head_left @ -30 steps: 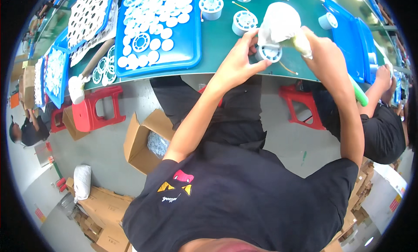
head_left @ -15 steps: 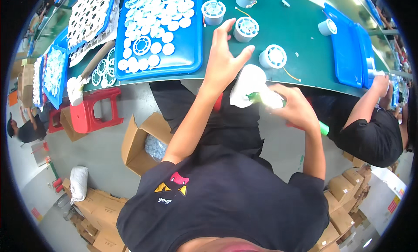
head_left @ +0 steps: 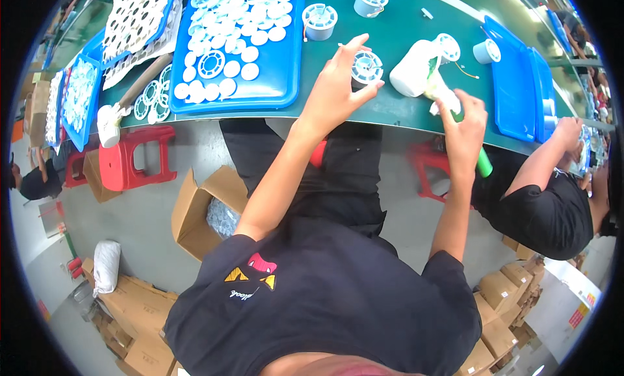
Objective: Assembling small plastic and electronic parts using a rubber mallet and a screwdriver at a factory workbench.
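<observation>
So there's a big blue tray (head_left: 276, 98) piled with white discs (head_left: 237, 25) on a green bench (head_left: 403, 18), and just right of the tray's near end is the left hand (head_left: 337, 89), thumb and fingers spread wide around a slotted round housing (head_left: 367, 68). Can't tell if it's really gripping that one or just hovering around it. Farther right of the tray, the right hand (head_left: 467, 126) is wrapped around the green handle of a mallet (head_left: 414, 69) with a chunky white-wrapped head. That head partly covers a second housing (head_left: 447, 46), which has a thin wire trailing off away from the tray. Two more housings (head_left: 320, 21) sit right of the tray's far half. Left of the tray you've got some loose white rings (head_left: 153, 104), perforated white sheets (head_left: 140, 15) and another wrapped mallet (head_left: 109, 127) with a brown handle.
</observation>
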A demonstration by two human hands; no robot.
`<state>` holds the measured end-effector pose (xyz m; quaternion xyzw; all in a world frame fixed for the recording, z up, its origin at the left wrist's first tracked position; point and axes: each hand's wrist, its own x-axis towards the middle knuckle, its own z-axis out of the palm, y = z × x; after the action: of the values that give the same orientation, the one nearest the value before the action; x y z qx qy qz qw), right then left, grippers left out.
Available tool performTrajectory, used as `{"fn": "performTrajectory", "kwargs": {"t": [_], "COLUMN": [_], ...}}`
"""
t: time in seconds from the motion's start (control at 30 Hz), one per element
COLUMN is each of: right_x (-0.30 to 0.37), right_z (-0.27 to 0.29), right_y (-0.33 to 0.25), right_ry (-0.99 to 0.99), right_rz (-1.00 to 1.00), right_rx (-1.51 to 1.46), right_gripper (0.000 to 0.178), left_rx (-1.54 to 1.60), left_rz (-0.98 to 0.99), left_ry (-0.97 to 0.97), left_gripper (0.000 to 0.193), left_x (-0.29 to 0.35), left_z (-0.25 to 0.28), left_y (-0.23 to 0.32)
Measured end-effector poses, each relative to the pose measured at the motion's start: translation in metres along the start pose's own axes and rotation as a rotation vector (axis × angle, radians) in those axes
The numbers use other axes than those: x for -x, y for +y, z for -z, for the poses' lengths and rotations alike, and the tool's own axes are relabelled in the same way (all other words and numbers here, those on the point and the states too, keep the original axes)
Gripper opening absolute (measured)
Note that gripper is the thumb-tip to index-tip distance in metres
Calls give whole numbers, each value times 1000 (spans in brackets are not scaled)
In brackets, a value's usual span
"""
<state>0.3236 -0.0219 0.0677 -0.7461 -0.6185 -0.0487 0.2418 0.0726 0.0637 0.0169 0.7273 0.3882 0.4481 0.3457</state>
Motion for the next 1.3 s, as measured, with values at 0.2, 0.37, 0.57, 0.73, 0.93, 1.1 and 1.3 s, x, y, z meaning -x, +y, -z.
{"fn": "performTrajectory", "kwargs": {"t": [0.2,0.37,0.57,0.73,0.93,1.1,1.3], "right_x": [-12,-24,-31,-70,-62,-21,-9], "right_z": [-34,-72,-65,-86,-80,-126,-118], "right_y": [-112,-128,-125,-120,-223,-254,-226], "right_ry": [-76,-139,-140,-184,-250,-316,-437], "right_rz": [240,114,-229,170,496,886,874], "right_rx": [-599,-727,-994,-293,-326,-374,-353], "right_gripper": [38,16,20,20,22,30,30], "left_rx": [-5,-97,-358,-277,-162,-246,-229], "left_rz": [51,34,-37,-137,-218,-83,-102], "left_ry": [175,313,266,142,140,34,-11], "left_gripper": [109,115,90,72,67,70,72], "left_x": [28,36,30,29,30,28,24], "left_z": [-1,-10,-2,2,-1,0,-1], "left_y": [6,-3,-1,1,-21,-15,-13]}}
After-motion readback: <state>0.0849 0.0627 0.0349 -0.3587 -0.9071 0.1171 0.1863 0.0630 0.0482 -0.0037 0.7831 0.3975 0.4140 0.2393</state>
